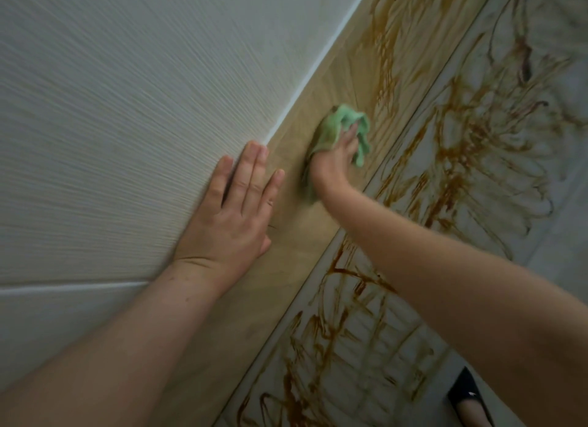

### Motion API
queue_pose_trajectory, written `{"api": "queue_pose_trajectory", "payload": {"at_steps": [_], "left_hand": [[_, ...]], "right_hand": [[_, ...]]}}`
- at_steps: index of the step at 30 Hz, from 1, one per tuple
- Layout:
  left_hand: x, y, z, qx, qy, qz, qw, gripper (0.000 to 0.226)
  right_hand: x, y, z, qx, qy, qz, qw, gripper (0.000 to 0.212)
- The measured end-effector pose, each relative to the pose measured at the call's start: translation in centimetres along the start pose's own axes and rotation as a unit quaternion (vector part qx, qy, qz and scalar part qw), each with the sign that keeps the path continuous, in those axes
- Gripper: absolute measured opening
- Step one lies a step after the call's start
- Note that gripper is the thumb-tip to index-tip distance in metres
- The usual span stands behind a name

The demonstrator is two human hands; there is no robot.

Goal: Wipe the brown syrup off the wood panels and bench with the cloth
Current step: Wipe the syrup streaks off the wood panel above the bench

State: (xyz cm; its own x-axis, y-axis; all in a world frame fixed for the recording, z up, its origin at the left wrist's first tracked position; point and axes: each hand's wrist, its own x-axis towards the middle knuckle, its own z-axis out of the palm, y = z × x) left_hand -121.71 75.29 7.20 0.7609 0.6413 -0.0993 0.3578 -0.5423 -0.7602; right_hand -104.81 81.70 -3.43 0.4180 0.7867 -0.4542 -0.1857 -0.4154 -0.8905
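A tan wood panel (296,235) runs diagonally from the bottom centre to the top right. Brown syrup streaks (391,54) cover its far part. Beside it lies the pale marbled bench (477,204), smeared all over with brown syrup (445,146). My right hand (334,159) grips a bunched green cloth (337,124) and presses it on the wood panel at the edge of the streaks. My left hand (235,210) lies flat with straight fingers, across the seam between the wood panel and the white wall panel.
A white textured wall panel (127,108) fills the left side, with a white seam (63,288) low down. A black shoe and part of a foot (471,398) show at the bottom right on the floor.
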Motion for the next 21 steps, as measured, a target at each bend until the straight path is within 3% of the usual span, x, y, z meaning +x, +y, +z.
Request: {"api": "queue_pose_trajectory", "payload": {"at_steps": [5, 7, 10, 12, 15, 21], "left_hand": [[-0.2, 0.0, 0.0, 0.010, -0.008, 0.009, 1.000, 0.090], [-0.2, 0.0, 0.1, 0.018, -0.007, 0.008, 1.000, 0.090], [-0.2, 0.1, 0.1, 0.018, -0.003, 0.005, 1.000, 0.092], [-0.2, 0.1, 0.0, 0.021, -0.007, 0.001, 1.000, 0.096], [0.1, 0.0, -0.1, 0.014, -0.004, -0.008, 1.000, 0.096], [0.2, -0.4, -0.2, -0.008, -0.016, 0.019, 1.000, 0.074]], "right_hand": [[5.7, -0.5, -1.1, 0.060, 0.071, 0.102, 0.990, 0.061], [3.6, 1.2, 0.3, 0.107, 0.054, 0.180, 0.976, 0.067], [-0.5, 5.0, 2.6, 0.169, 0.010, 0.284, 0.944, 0.103], [-3.0, 5.1, 2.7, 0.224, -0.012, 0.343, 0.912, 0.091], [-5.0, 3.2, 1.4, 0.272, -0.038, 0.354, 0.894, 0.068], [-6.5, -1.5, -2.5, 0.353, -0.067, 0.321, 0.876, 0.084]]}}
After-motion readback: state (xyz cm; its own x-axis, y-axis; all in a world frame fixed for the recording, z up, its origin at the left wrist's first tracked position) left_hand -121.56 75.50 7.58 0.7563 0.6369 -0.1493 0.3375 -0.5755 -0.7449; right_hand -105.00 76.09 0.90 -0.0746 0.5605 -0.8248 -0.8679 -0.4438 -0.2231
